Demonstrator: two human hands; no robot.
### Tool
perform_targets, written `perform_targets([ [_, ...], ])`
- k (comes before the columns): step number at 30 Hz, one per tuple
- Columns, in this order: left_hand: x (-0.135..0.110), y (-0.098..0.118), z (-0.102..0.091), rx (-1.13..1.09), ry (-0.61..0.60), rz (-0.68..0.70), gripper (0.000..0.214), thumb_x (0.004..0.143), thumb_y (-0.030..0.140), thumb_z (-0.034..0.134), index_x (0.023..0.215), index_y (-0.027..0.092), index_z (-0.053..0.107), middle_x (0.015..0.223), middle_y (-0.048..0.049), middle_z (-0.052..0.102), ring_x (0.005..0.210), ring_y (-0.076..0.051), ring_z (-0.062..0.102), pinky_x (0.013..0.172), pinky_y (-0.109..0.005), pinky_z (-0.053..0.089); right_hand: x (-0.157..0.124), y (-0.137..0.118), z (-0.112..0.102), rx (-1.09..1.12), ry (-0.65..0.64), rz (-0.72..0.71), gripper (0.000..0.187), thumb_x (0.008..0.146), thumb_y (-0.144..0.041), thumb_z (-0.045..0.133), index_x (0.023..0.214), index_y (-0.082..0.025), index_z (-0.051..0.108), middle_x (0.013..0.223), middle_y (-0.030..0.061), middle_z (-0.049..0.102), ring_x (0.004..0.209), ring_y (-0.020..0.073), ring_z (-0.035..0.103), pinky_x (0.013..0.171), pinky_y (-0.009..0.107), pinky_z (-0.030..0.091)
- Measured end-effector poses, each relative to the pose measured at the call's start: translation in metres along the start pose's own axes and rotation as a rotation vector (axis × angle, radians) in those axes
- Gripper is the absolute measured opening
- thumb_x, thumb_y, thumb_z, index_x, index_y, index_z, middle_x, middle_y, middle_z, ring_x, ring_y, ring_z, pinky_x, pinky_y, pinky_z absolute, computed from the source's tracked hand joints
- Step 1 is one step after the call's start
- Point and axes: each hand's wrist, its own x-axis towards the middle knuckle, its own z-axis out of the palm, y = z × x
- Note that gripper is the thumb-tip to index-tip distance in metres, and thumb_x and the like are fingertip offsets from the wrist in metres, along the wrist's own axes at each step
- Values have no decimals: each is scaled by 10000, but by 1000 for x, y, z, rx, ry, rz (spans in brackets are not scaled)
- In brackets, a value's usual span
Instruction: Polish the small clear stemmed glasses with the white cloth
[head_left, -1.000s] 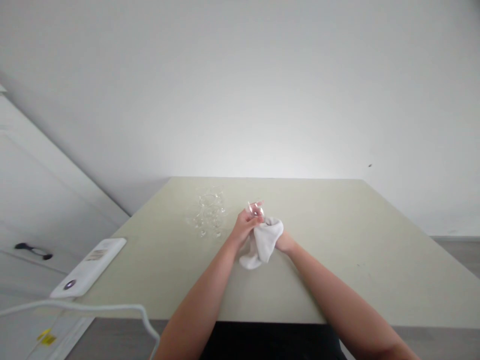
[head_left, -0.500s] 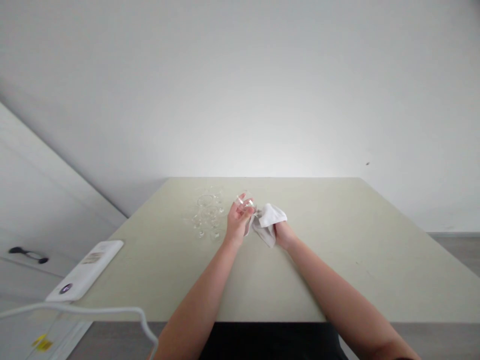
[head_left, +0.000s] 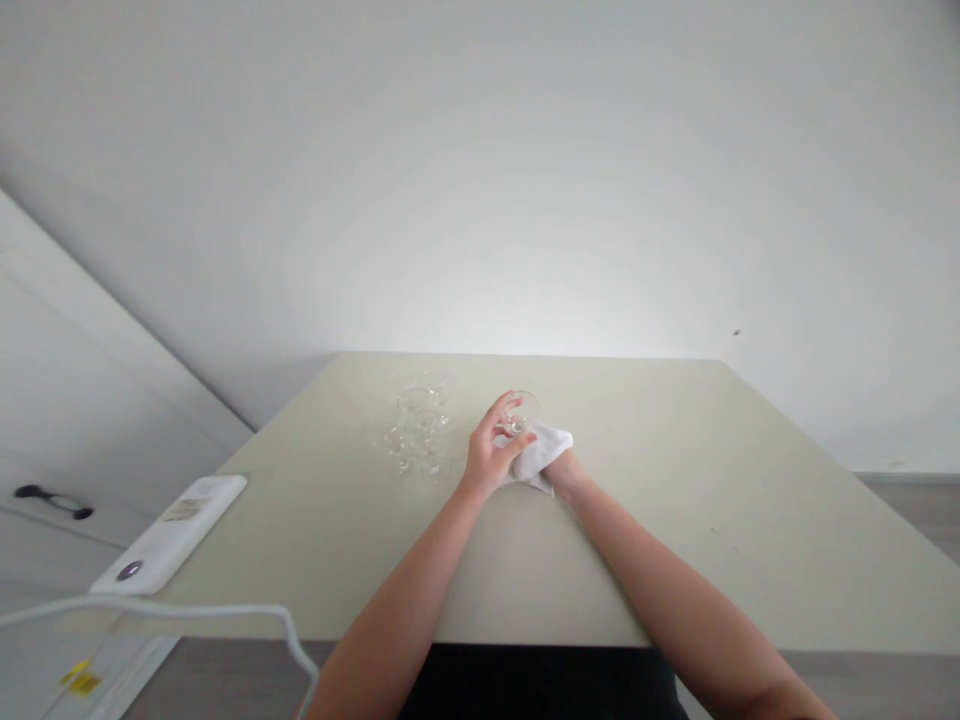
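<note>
My left hand (head_left: 491,447) is closed round a small clear stemmed glass (head_left: 523,406), its thumb and fingers on either side of the bowl. The glass's rim faces up toward me. A white cloth (head_left: 546,450) drapes over my right hand (head_left: 568,474), which grips it just under and to the right of the glass; the fingers are mostly hidden by the cloth. The cloth meets the lower part of the glass. Left of my hands, several more clear glasses (head_left: 420,425) stand close together on the pale table.
A flat white device (head_left: 169,535) with a round dark button lies at the left edge of the table (head_left: 750,520). A white cable (head_left: 187,609) crosses the lower left. Beyond that edge stands a white cabinet with a dark handle (head_left: 54,502). A wall rises behind the table.
My left hand and the glass have moved right, closer to the cloth. The glass has turned more upright, with its rim up. The cloth is bunched more closely beneath it.
</note>
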Motion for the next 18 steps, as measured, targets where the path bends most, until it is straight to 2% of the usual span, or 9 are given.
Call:
perform_targets([
  [2, 0, 1, -1, 11, 43, 13, 711, 684, 297, 785, 1334, 279, 500, 1303, -99, 581, 1033, -218, 603, 838, -293, 478, -4, 8, -2, 47, 36, 11, 355, 805, -423, 631, 1097, -224, 670, 1167, 72, 663, 1075, 252, 609, 953, 394, 474],
  [4, 1, 0, -3, 10, 103, 16, 708, 677, 294, 788, 1327, 289, 507, 1319, -94, 570, 1048, -220, 600, 837, -290, 477, -13, 14, -4, 66, 28, 134, 368, 808, -438, 612, 1076, -192, 667, 1036, 85, 701, 907, 248, 661, 804, 386, 542],
  [5, 2, -3, -5, 7, 130, 11, 709, 669, 292, 794, 1321, 292, 513, 1320, -92, 570, 1041, -218, 602, 830, -288, 478, -18, 16, -5, 49, -58, 193, 356, 781, -420, 641, 1042, -181, 675, 975, 78, 711, 854, 243, 666, 765, 377, 551],
  [7, 5, -10, -7, 2, 152, -18, 718, 651, 289, 806, 1310, 290, 522, 1297, -94, 587, 992, -203, 612, 791, -283, 485, -28, 15, -3, -6, -346, 240, 294, 717, -359, 696, 939, -166, 694, 901, 57, 715, 849, 239, 662, 796, 376, 543],
  [9, 7, -21, -7, -3, 137, -55, 730, 630, 288, 819, 1300, 281, 530, 1252, -98, 617, 923, -185, 614, 732, -271, 491, -34, 11, -1, -60, -620, 204, 202, 698, -314, 693, 829, -161, 698, 880, 47, 713, 918, 246, 647, 900, 391, 499],
  [10, 8, -26, -6, -4, 123, -69, 739, 617, 287, 826, 1296, 279, 534, 1233, -97, 627, 903, -179, 611, 708, -263, 492, -36, 9, 1, -88, -691, 181, 165, 705, -309, 673, 781, -163, 691, 878, 47, 711, 943, 249, 639, 941, 399, 471],
  [12, 10, -36, -3, 1, 86, -91, 761, 587, 283, 841, 1287, 281, 542, 1213, -92, 636, 898, -176, 607, 678, -250, 492, -37, 6, 3, -135, -731, 161, 147, 714, -310, 636, 737, -170, 677, 893, 55, 708, 970, 256, 629, 984, 416, 432],
  [15, 11, -50, 1, 2, 15, -135, 758, 582, 300, 840, 1278, 282, 541, 1211, -81, 628, 904, -174, 609, 678, -248, 497, -35, 6, 4, -151, -707, 146, 159, 725, -323, 611, 725, -175, 669, 886, 61, 707, 979, 253, 628, 987, 420, 425],
  [18, 11, -64, 0, 98, 19, -150, 725, 569, 332, 839, 1230, 269, 546, 1145, -59, 631, 872, -166, 604, 685, -258, 491, -32, 7, 4, -151, -703, 123, 171, 718, -338, 635, 677, -173, 655, 800, 52, 704, 949, 251, 640, 961, 410, 449],
])
